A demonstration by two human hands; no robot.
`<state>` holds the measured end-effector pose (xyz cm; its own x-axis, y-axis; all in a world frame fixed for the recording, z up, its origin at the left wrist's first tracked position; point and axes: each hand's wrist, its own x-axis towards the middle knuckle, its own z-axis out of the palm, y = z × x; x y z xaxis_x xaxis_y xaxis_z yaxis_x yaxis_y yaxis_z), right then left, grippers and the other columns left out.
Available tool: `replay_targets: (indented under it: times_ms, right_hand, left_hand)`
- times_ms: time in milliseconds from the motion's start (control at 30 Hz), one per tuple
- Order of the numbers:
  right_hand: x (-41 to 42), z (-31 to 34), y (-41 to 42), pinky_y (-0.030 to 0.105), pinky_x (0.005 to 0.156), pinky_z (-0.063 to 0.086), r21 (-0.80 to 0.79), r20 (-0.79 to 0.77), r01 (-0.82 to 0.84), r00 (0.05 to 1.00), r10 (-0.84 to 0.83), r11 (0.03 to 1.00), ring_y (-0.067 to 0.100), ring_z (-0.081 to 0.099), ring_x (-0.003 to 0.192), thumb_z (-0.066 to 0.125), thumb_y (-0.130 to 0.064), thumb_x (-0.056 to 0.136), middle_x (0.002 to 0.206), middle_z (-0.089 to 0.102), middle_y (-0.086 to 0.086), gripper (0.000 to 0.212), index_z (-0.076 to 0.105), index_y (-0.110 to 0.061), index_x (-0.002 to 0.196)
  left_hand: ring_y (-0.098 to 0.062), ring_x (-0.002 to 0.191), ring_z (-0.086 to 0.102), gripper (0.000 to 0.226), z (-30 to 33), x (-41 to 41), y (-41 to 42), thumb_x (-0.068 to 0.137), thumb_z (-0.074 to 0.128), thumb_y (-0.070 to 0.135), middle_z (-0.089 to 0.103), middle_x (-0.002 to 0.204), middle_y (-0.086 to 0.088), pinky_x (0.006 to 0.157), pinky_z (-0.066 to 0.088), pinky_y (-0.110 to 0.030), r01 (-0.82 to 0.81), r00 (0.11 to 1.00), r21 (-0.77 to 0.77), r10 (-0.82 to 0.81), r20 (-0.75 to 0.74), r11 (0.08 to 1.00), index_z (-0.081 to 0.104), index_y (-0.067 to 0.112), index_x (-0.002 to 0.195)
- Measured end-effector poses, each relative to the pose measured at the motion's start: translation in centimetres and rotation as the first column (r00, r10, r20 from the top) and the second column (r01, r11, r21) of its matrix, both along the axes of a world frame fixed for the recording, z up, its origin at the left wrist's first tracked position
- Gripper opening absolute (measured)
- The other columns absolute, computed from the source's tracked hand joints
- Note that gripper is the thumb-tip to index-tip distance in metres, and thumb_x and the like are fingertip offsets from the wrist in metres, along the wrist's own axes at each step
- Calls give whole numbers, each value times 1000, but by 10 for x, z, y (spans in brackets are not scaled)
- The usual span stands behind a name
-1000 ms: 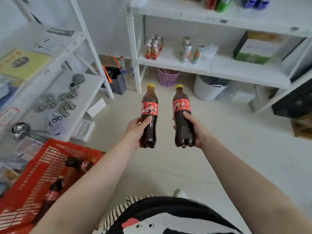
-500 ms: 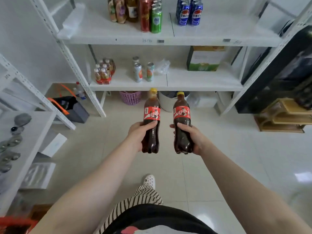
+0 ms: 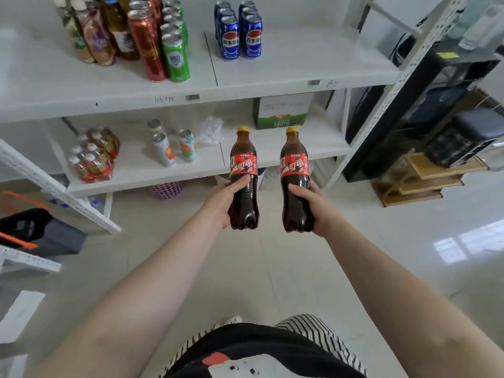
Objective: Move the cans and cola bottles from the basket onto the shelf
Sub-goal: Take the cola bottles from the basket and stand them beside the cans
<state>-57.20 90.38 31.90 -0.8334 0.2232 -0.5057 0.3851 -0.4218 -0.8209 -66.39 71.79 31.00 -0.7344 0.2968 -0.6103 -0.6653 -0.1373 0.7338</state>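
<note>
My left hand [image 3: 224, 201] grips a cola bottle [image 3: 243, 162] with a red label and yellow cap, held upright. My right hand [image 3: 315, 206] grips a second, matching cola bottle [image 3: 294, 166], also upright and about a hand's width from the first. Both bottles hang in the air in front of the white shelf unit [image 3: 272, 90]. Its upper board carries blue cola cans [image 3: 240, 36], tall red and green cans [image 3: 161, 47] and several bottles. The red basket is out of view.
The lower board [image 3: 272, 159] holds a shrink-wrapped bottle pack [image 3: 92, 156], slim cans [image 3: 174, 145], a plastic bag and a green carton [image 3: 281, 113]. A pink basket [image 3: 166, 189] stands beneath. A second rack [image 3: 54, 192] stands at left, black equipment and wooden trays at right.
The view has swung away from the red basket toward the shelf, which is now much closer and fills the upper frame. Both hands still hold their bottles upright, slightly farther apart.
</note>
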Motion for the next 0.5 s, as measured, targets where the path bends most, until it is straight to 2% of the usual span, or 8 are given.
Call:
replay_targets:
  times_ms: [167, 267, 367, 500]
  right_hand:
    - [-45, 0, 64, 36, 62, 54, 30, -66, 35, 997, -33, 999, 25, 65, 75, 77, -22, 67, 90, 66, 8, 59, 58, -17, 122]
    - [-74, -4, 108, 39, 67, 54, 55, -61, 17, 998, -14, 998, 30, 65, 83, 80, -25, 66, 100, 65, 11, 64, 56, -21, 126]
    - [-104, 1, 154, 41, 70, 54, 64, -55, 8, 999, -4, 998, 33, 64, 89, 80, -27, 65, 107, 63, 13, 68, 54, -23, 127]
    - [-138, 14, 211, 40, 70, 55, 62, -69, -15, 997, 19, 998, 30, 63, 87, 74, -19, 79, 103, 64, 11, 49, 55, -21, 124]
  left_hand:
    - [-25, 73, 69, 38, 8, -48, 68, 75, 79, 25, 72, 88, -11, 64, 55, -30, 37, 999, 12, -37, -1, 999, 65, 4, 103]
    - [-30, 84, 71, 53, 8, -71, 111, 65, 86, 29, 73, 99, -16, 78, 57, -40, 45, 999, 0, -45, -11, 999, 66, 2, 106]
    - [-36, 93, 71, 70, 8, -91, 154, 51, 92, 35, 73, 103, -16, 91, 52, -53, 26, 1000, -12, -26, -12, 1000, 65, 5, 108]
    - [-37, 91, 70, 52, 20, -111, 209, 62, 87, 31, 73, 100, -16, 87, 53, -55, -25, 1000, -31, 25, -3, 999, 66, 6, 102]
